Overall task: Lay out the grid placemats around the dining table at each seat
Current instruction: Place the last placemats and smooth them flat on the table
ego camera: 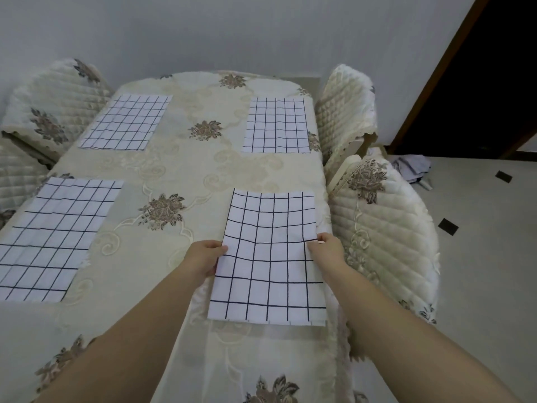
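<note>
My left grip and right grip pinch the near-right placemat by its side edges, flat on the table between them.

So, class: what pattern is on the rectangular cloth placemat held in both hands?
White with a dark grid of thin lines, seen in the head view.

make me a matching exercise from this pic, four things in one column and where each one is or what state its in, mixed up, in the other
Things:
1. near right placemat
2. far left placemat
3. crumpled cloth
4. near right chair

Places or states:
A. on the floor by the dark doorway
B. lying flat near the far left seat, untouched
C. pushed against the table's right edge
D. held at both side edges by the left hand and right hand

Pairs: 1-D, 2-B, 3-A, 4-C
</note>
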{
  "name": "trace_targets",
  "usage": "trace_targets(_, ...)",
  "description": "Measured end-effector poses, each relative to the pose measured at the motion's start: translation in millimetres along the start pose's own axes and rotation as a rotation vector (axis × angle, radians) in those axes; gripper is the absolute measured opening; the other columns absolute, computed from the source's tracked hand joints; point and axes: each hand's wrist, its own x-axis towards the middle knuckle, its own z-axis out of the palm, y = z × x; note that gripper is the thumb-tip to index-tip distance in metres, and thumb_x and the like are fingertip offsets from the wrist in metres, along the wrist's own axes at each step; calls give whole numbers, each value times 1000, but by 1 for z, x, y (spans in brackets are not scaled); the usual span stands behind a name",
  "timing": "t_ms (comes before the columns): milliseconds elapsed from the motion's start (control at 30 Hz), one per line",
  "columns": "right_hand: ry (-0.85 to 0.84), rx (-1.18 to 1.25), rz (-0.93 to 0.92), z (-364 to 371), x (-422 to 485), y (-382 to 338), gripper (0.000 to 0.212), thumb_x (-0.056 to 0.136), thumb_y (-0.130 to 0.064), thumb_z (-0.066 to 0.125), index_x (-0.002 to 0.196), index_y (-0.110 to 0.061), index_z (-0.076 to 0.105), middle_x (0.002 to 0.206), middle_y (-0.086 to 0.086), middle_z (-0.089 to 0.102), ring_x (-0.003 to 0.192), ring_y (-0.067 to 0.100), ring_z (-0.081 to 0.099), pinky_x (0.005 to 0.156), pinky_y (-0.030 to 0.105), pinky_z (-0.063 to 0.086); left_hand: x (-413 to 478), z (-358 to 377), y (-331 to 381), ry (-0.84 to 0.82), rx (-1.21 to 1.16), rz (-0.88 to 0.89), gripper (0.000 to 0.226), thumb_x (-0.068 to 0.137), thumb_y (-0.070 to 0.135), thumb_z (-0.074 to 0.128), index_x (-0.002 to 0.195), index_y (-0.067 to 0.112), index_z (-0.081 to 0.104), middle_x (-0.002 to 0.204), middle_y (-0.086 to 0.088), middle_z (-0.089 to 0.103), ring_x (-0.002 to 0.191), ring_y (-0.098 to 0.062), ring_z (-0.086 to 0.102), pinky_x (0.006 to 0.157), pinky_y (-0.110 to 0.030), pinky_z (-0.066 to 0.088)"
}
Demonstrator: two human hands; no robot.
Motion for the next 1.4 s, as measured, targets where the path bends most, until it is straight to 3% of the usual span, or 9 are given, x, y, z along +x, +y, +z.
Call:
trace_targets(200, 4, -16, 15, -5, 24, -3, 19, 79, -4, 52, 68, -17, 58, 64, 3, 55, 61, 20, 47, 58, 28, 40, 20, 13, 5, -4, 4, -15, 14, 90, 7, 63, 99, -3, 66, 89, -20, 66, 76, -28, 62, 71, -37, 53)
trace_targets(367, 28, -64, 60, -4, 40, 2, 15, 80, -10, 62, 68, -17, 60, 72, 6, 62, 71, 23, 57, 73, 36, 53, 32, 15, 8, 48, 50, 6, 9, 89, 8, 63, 93, 1, 68, 80, -17, 66, 66, -26, 61, 66, -35, 54)
trace_targets(500, 97, -128, 76, -6, 48, 5, 16, 79, -10, 63, 64, -16, 61, 72, 9, 62, 69, 25, 56, 70, 36, 54, 43, 14, 8, 94, 113, 16, 11, 85, 14, 68, 87, 3, 71, 88, -22, 71, 76, -33, 66, 77, -45, 55)
trace_targets(667, 131, -218, 47, -9, 51, -2, 15, 83, -13, 63, 69, -14, 66, 71, 9, 65, 71, 25, 58, 64, 27, 44, 47, 18, 12, 84, 146, 15, 17, 84, 14, 69, 91, -1, 71, 75, -19, 64, 68, -26, 56, 66, -37, 46)
trace_targets(900, 146, -210, 6, -14, 51, -5, 12, 84, -10, 63, 76, -4, 69, 71, 12, 64, 70, 25, 57, 68, 33, 49, 41, 20, 19, 94, 170, 27, 13, 88, 9, 64, 91, -3, 68, 89, -23, 70, 74, -32, 66, 68, -38, 58)
trace_targets(1000, 165, -218, -5, -17, 47, -8, 15, 86, -17, 63, 82, -3, 67, 76, 11, 65, 73, 27, 59, 71, 37, 51, 42, 19, 21, 176, 339, 151, 9, 87, 11, 63, 84, 4, 67, 86, -19, 71, 77, -31, 68, 71, -37, 58)
trace_targets(1100, 214, -360, -68, -14, 38, -14, 20, 90, -24, 56, 98, -6, 61, 92, 9, 62, 85, 27, 56, 72, 33, 46, 39, 22, 23, 260, 662, 357, 15, 88, 16, 61, 100, 8, 65, 99, -9, 66, 91, -24, 60, 79, -31, 46)
trace_targets(1233, 241, -650, -352, -2, 28, -16, 30, 93, -25, 51, 119, -11, 55, 118, 12, 51, 109, 29, 47, 89, 38, 42, 42, 37, 15, 227, 902, 637, 31, 90, 12, 58, 119, 0, 59, 122, -13, 56, 114, -32, 53, 93, -39, 44)
trace_targets(1400, 85, -853, -613, 33, 25, -19, 39, 86, -29, 45, 116, -11, 62, 128, 13, 57, 121, 33, 52, 96, 46, 49, 55, 58, 6, 194, 1131, 775, 48, 90, 23, 49, 130, -4, 52, 141, -24, 47, 133, -41, 43, 106, -50, 41)
